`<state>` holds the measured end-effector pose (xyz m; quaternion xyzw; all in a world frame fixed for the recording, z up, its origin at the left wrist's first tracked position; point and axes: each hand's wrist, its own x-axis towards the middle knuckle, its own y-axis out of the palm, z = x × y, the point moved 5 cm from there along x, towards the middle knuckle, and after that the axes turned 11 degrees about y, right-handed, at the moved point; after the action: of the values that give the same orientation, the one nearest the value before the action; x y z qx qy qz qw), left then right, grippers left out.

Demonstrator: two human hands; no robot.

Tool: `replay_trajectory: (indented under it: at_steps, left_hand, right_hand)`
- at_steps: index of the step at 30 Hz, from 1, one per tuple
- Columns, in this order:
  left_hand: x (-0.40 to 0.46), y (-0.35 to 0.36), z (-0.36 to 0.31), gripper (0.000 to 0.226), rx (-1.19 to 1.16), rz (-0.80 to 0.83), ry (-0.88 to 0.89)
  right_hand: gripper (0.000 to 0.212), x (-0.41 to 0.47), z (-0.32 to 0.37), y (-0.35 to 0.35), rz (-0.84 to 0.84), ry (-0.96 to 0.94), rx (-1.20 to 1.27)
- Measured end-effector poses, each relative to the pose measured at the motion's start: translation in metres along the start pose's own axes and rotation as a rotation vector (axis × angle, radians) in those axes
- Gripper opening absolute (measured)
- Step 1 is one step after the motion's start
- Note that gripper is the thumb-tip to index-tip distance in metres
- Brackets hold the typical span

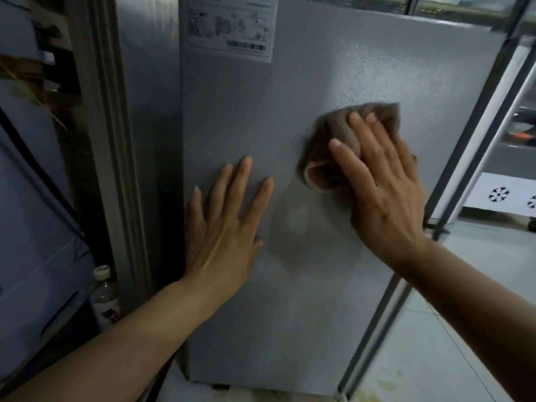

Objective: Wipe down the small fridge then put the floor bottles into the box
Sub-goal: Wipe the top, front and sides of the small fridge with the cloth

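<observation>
The small grey fridge (pixel 290 300) fills the middle of the head view, its flat side panel facing me. A white label (pixel 230 29) sticks near its top left corner. My right hand (pixel 383 187) presses a folded brown cloth (pixel 333 149) flat against the panel's right half. My left hand (pixel 223 224) lies flat on the panel lower and to the left, fingers spread, holding nothing. A clear plastic bottle (pixel 105 297) with a white cap stands on the floor at the fridge's left, partly hidden in the gap.
A blue-grey cabinet or case (pixel 32 227) stands at the left. A metal rack leg (pixel 470 158) runs diagonally along the fridge's right edge. White floor tiles (pixel 464 329) with yellowish stains spread at lower right. A white sheet with black marks (pixel 504 195) lies beyond.
</observation>
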<state>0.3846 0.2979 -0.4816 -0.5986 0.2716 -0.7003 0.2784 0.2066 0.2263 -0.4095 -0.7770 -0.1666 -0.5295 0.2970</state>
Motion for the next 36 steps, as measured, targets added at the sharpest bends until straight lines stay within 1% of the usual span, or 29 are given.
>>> replay_trajectory:
  at_steps: [2,4,7,8,9,10,11,14,15,16,17,18,20,21,22,24,26,28,30,32,33,34,35,36]
  left_hand:
    - [0.000,0.003,0.000,0.107,0.025,0.001,-0.024]
    - [0.000,0.004,0.001,0.109,0.038,-0.016,-0.026]
    - [0.000,0.004,0.002,0.111,0.054,-0.023,-0.031]
    - [0.000,0.004,0.002,0.111,0.053,-0.022,-0.035]
    - [0.000,0.004,0.001,0.110,0.051,-0.021,-0.040]
    - [-0.001,0.004,0.002,0.110,0.049,-0.020,-0.044]
    - [0.000,0.004,0.002,0.109,0.049,-0.022,-0.045]
    - [-0.001,0.004,0.003,0.110,0.046,-0.039,-0.039]
    - [-0.001,0.005,0.003,0.110,0.051,-0.045,-0.037]
    - [-0.001,0.005,0.004,0.111,0.057,-0.052,-0.032]
    - [0.000,0.005,0.004,0.111,0.062,-0.055,-0.026]
    - [0.000,0.005,0.004,0.112,0.064,-0.056,-0.023]
    - [0.000,0.006,0.005,0.112,0.065,-0.053,-0.027]
    - [-0.001,0.005,0.005,0.112,0.063,-0.047,-0.029]
    - [-0.001,0.005,0.006,0.111,0.062,-0.042,-0.028]
    - [0.000,0.004,0.005,0.109,0.069,-0.031,-0.023]
    - [0.000,0.003,0.003,0.107,0.072,-0.029,-0.024]
    - [-0.001,0.004,0.000,0.104,0.073,-0.061,-0.037]
    - [-0.007,0.011,-0.010,0.101,0.095,-0.089,0.010]
    - [-0.017,0.024,-0.025,0.099,0.140,-0.096,0.124]
    - [-0.022,0.032,-0.031,0.099,0.153,-0.088,0.163]
    - [-0.026,0.038,-0.034,0.099,0.156,-0.078,0.177]
    - [-0.029,0.044,-0.035,0.100,0.154,-0.073,0.174]
    - [-0.031,0.048,-0.035,0.101,0.152,-0.074,0.163]
  right_hand:
    - [0.048,-0.030,0.008,0.007,0.002,-0.028,0.045]
    - [0.038,-0.073,0.019,0.014,0.111,-0.105,0.081]
    - [0.035,-0.123,0.028,0.015,0.324,-0.289,0.016]
    - [0.038,-0.128,0.025,0.013,0.374,-0.367,-0.020]
    - [0.039,-0.125,0.019,0.009,0.396,-0.405,-0.017]
    - [0.039,-0.115,0.011,0.005,0.396,-0.363,0.047]
    - [0.039,-0.099,-0.001,-0.003,0.370,-0.213,0.147]
    - [0.047,-0.051,-0.056,-0.020,0.205,0.448,0.369]
    - [0.046,-0.046,-0.065,-0.022,0.138,0.617,0.420]
    - [0.043,-0.047,-0.068,-0.023,0.081,0.704,0.450]
    - [0.039,-0.053,-0.065,-0.021,0.054,0.743,0.466]
    - [0.036,-0.066,-0.060,-0.016,0.077,0.758,0.488]
    - [0.032,-0.107,-0.044,-0.005,0.225,0.708,0.482]
    - [0.030,-0.128,-0.035,-0.005,0.301,0.660,0.441]
    - [0.033,-0.144,-0.031,-0.007,0.364,0.613,0.404]
    - [0.037,-0.148,-0.039,-0.014,0.433,0.538,0.351]
    - [0.031,-0.126,-0.057,-0.020,0.450,0.506,0.329]
    - [0.036,-0.090,-0.077,-0.027,0.363,0.544,0.395]
    - [0.035,-0.057,-0.088,-0.037,0.188,0.575,0.441]
    - [0.029,-0.037,-0.088,-0.047,-0.006,0.538,0.349]
    - [0.028,-0.035,-0.082,-0.048,-0.061,0.453,0.244]
    - [0.029,-0.042,-0.075,-0.043,-0.076,0.332,0.153]
    - [0.030,-0.057,-0.069,-0.035,-0.060,0.250,0.117]
    - [0.033,-0.077,-0.065,-0.024,0.007,0.248,0.152]
